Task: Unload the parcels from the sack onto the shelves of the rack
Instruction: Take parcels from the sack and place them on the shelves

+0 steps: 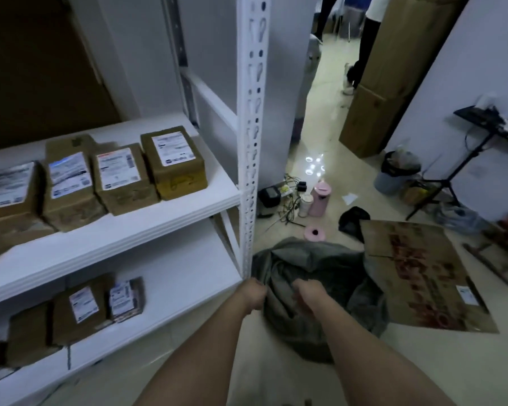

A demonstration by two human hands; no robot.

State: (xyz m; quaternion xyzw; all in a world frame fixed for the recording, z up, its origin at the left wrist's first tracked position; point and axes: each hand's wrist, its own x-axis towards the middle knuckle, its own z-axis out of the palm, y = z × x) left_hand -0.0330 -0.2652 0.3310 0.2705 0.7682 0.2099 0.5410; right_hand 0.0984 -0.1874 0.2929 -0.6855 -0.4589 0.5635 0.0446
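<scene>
White steel rack stands at left, its perforated front upright running top to bottom of view. Upper visible shelf carries 4 brown cardboard parcels in a row, each with a white printed label facing up; the rightmost sits near the upright. Lower shelf carries further labelled parcels, set toward the left; their count is unclear owing to blur.

A flattened cardboard sheet with red print lies on the tiled floor at right, its left edge overlapping the sack.

Grey-green fabric sack sits on the floor just beside the foot of the upright, slumped and creased, mouth facing the person. Contents are not visible.

Left hand, grip: fingers curled round the near left edge of the sack's mouth, holding the fabric. Right hand, grip: fingers curled into a fold of fabric at the mouth, just beside the left hand. Neither hand holds a parcel.

Behind the sack, on the floor: a pink flask, a pink tape roll, tangled cables and a black adapter. A black tripod stand is at far right.
</scene>
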